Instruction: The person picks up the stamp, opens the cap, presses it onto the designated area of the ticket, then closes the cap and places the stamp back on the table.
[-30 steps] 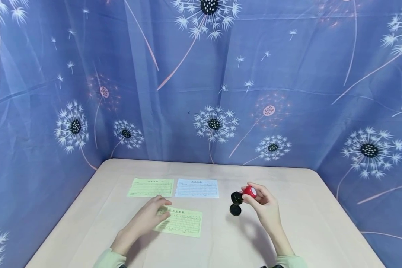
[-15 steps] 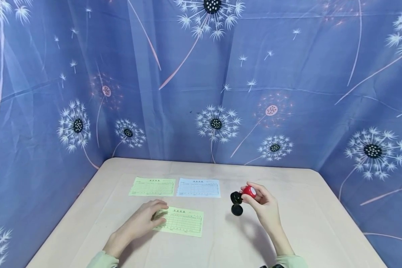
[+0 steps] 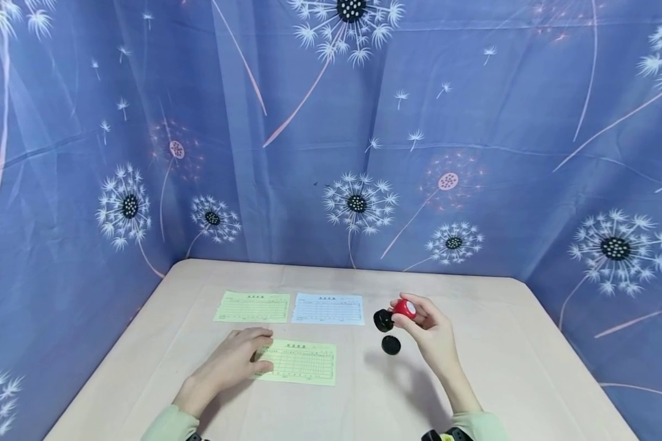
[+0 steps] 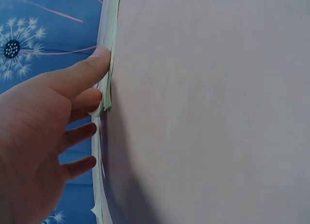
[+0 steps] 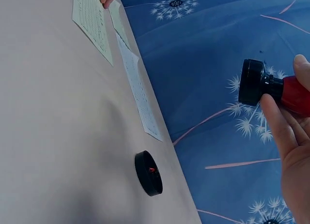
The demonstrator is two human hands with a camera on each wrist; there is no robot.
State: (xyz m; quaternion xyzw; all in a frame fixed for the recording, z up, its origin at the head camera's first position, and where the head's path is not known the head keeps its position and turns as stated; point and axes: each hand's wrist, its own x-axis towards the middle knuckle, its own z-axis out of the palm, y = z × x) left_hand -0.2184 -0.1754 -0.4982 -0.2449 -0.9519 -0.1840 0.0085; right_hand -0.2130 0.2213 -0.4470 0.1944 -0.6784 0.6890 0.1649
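Stamp is hanging above the table, right hand pinching its handle, likely leaving its base free; left hand, fingers relaxed, is touching the near slip, apparently steadying it.

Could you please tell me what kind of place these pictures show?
Probably a curtained-off tabletop workspace, perhaps for desk paperwork: blue dandelion-print cloth hangs along the far and side edges of a pale table, and printed slips lie on it.

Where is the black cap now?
In the head view, the black cap lies on the table, right of the near green slip and below the stamp in the right hand.
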